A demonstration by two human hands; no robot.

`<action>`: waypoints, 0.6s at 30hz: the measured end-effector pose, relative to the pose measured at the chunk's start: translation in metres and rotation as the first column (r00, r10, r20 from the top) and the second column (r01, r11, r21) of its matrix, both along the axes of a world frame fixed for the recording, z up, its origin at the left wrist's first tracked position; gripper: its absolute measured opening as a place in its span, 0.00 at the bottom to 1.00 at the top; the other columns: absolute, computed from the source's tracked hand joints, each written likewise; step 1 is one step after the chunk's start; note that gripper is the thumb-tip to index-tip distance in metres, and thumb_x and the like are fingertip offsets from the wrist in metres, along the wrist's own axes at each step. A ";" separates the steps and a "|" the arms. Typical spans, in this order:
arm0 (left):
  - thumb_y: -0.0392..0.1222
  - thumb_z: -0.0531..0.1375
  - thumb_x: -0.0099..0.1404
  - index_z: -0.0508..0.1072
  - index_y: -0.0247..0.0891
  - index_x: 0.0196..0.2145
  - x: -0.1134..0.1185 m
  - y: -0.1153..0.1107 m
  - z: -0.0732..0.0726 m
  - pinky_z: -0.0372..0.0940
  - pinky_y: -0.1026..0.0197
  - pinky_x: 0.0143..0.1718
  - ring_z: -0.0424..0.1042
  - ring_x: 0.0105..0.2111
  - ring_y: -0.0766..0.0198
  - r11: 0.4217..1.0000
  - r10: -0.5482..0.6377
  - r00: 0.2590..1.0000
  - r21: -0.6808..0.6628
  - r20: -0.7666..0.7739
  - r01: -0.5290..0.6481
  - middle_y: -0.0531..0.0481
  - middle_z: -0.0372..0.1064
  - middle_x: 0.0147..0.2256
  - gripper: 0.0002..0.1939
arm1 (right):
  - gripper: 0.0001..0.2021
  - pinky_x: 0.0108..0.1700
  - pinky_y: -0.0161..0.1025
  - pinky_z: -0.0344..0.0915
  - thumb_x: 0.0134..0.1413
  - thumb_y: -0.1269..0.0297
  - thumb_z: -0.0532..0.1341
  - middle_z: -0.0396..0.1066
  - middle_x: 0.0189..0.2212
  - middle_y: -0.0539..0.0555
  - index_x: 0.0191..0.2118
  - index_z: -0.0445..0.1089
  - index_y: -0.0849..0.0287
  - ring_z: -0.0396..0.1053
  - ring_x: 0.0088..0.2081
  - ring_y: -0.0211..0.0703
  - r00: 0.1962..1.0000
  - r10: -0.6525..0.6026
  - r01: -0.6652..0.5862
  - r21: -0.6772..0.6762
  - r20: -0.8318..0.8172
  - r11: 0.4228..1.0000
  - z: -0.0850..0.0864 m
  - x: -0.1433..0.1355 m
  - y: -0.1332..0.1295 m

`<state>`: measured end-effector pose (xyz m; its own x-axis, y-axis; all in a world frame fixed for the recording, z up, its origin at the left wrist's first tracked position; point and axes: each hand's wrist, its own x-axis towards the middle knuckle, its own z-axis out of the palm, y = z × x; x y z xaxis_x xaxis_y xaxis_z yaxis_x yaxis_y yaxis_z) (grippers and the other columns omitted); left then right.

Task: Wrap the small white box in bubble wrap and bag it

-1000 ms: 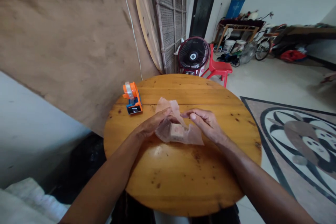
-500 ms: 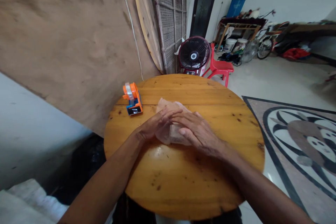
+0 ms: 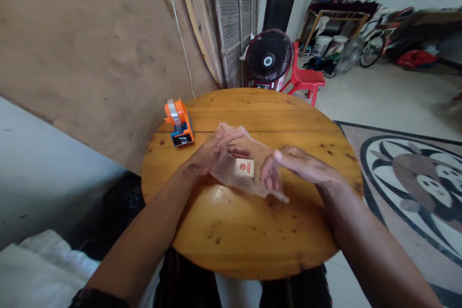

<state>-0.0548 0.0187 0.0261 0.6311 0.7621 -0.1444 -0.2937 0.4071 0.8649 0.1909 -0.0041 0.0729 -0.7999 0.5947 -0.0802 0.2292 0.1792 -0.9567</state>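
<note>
On the round wooden table (image 3: 234, 245), a small white box (image 3: 245, 167) with red print lies on a sheet of clear bubble wrap (image 3: 225, 173). My left hand (image 3: 216, 151) rests on the wrap's left part, fingers extended toward the box. To the right of the box, my right hand (image 3: 288, 166) is open, thumb up and fingers bent downward at the wrap's right part. An orange and blue tape dispenser (image 3: 179, 124) with a roll of clear tape stands at the table's back left.
Behind the table are a black fan (image 3: 269, 55) and a red chair (image 3: 306, 77). A brown board (image 3: 108, 48) leans along the left side. Farther back right stand a cluttered table and a bicycle (image 3: 373, 48).
My right hand has moved right, off the box, and turned thumb up. The box's printed face is now uncovered, and the wrap spreads farther right. The camera view has shifted slightly.
</note>
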 end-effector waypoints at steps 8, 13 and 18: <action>0.42 0.63 0.58 0.68 0.36 0.52 -0.005 0.002 -0.006 0.55 0.44 0.58 0.67 0.53 0.49 0.978 0.003 0.976 0.203 -0.218 0.042 0.40 0.70 0.51 0.24 | 0.17 0.39 0.37 0.64 0.61 0.51 0.56 0.72 0.36 0.53 0.39 0.72 0.61 0.68 0.37 0.40 0.990 -0.117 0.091 0.268 0.082 0.959 -0.013 -0.009 0.008; 0.43 0.68 0.53 0.59 0.45 0.61 -0.008 -0.004 0.000 0.54 0.43 0.60 0.56 0.62 0.48 0.886 -0.202 0.963 0.386 -0.180 0.258 0.40 0.54 0.64 0.39 | 0.24 0.42 0.41 0.66 0.53 0.57 0.64 0.68 0.51 0.55 0.55 0.65 0.53 0.68 0.41 0.43 0.986 -0.148 0.109 0.388 0.074 0.915 -0.025 -0.014 0.011; 0.52 0.70 0.48 0.54 0.47 0.64 -0.005 -0.008 0.006 0.56 0.43 0.59 0.52 0.64 0.44 0.831 -0.313 0.934 0.426 -0.173 0.358 0.41 0.47 0.66 0.49 | 0.31 0.51 0.47 0.63 0.46 0.58 0.68 0.66 0.55 0.54 0.58 0.64 0.48 0.65 0.52 0.51 0.986 -0.116 0.032 0.541 0.122 0.840 -0.029 -0.020 0.008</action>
<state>-0.0602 0.0110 0.0317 0.8605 0.5020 0.0874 -0.1199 0.0328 0.9922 0.1711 0.0039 0.0435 -0.7561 0.6352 0.1579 0.3895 0.6305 -0.6714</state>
